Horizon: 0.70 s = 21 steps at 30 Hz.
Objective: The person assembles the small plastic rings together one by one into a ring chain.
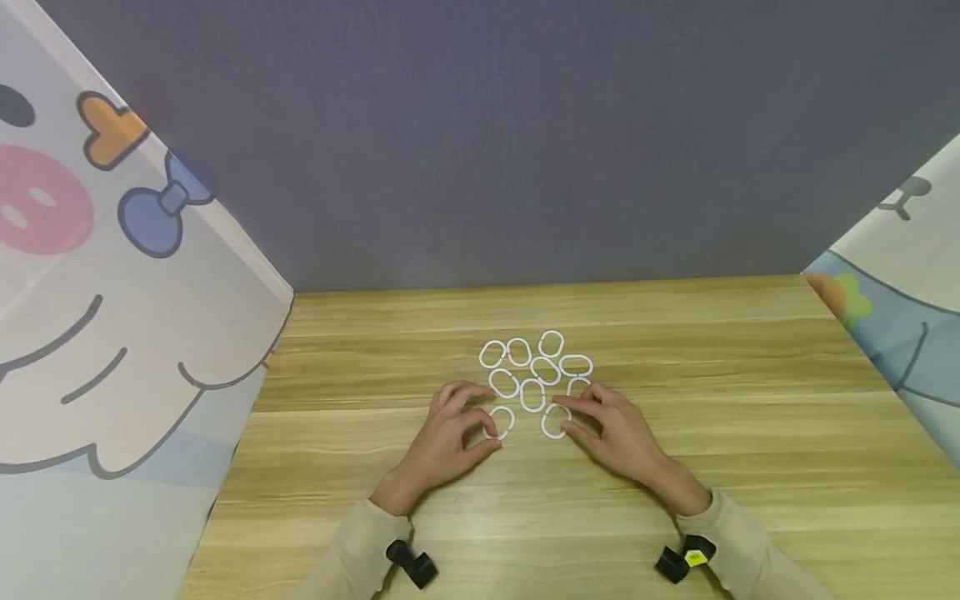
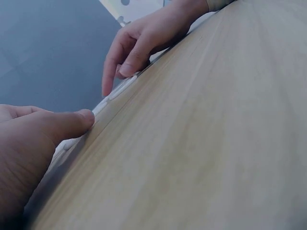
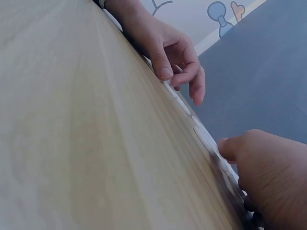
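Note:
Several white oval rings, each with small gaps in its outline, lie flat in a loose cluster on the wooden table. My left hand (image 1: 448, 433) is at the near left ring (image 1: 512, 421), its bent index finger overlapping the ring's left side and its thumb tip just below. Over on the other side, my right hand (image 1: 618, 429) has its index finger and thumb spread about the near right ring (image 1: 543, 424), fingertips right at its edge. Another ring (image 1: 569, 385) is partly hidden behind the right fingers. Both hands appear low over the tabletop in the wrist views.
Farther back on the table (image 1: 360, 500) lie more rings, among them a sideways oval (image 1: 577, 356) at the right. A grey panel (image 1: 540, 150) stands along the table's far edge. Cartoon-printed panels flank it, a left one (image 1: 187, 308) and a right one (image 1: 922, 275).

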### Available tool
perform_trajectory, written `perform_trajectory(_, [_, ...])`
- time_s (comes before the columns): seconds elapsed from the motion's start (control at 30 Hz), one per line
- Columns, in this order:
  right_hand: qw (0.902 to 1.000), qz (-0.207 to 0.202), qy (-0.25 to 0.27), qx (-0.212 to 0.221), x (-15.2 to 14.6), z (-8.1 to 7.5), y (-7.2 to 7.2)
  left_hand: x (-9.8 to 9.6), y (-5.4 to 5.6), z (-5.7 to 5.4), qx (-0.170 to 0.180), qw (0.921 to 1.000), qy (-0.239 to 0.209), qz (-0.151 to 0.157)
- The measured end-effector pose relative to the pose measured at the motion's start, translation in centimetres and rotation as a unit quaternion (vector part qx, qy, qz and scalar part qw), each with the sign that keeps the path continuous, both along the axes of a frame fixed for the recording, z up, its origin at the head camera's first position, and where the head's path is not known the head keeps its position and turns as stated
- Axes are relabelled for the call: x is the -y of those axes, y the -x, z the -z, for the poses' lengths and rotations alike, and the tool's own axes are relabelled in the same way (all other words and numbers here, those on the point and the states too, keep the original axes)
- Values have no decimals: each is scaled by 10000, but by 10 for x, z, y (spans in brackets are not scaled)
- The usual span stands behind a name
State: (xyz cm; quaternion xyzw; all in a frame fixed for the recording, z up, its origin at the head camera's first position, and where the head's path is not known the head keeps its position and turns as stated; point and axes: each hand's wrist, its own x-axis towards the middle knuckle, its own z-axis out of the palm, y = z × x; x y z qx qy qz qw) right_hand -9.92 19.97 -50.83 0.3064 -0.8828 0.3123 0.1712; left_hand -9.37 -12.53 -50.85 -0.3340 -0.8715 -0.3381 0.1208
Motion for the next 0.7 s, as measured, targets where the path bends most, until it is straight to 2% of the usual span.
perform_trajectory(0.23, [9994,182,-1,288,-1,0,-1,0,0,2,109,9994,-186,-253])
perform_trajectory(0.4, [9991,227,-74,337,0,0,-2,1,1,4,111,9985,-290,-451])
perform_trajectory(0.57, [9991,252,-123,313,1,0,-2,1,1,4,116,9987,-86,-494])
perform_trajectory(0.7, [9990,298,-102,306,1,1,-1,0,1,1,255,9983,287,-436])
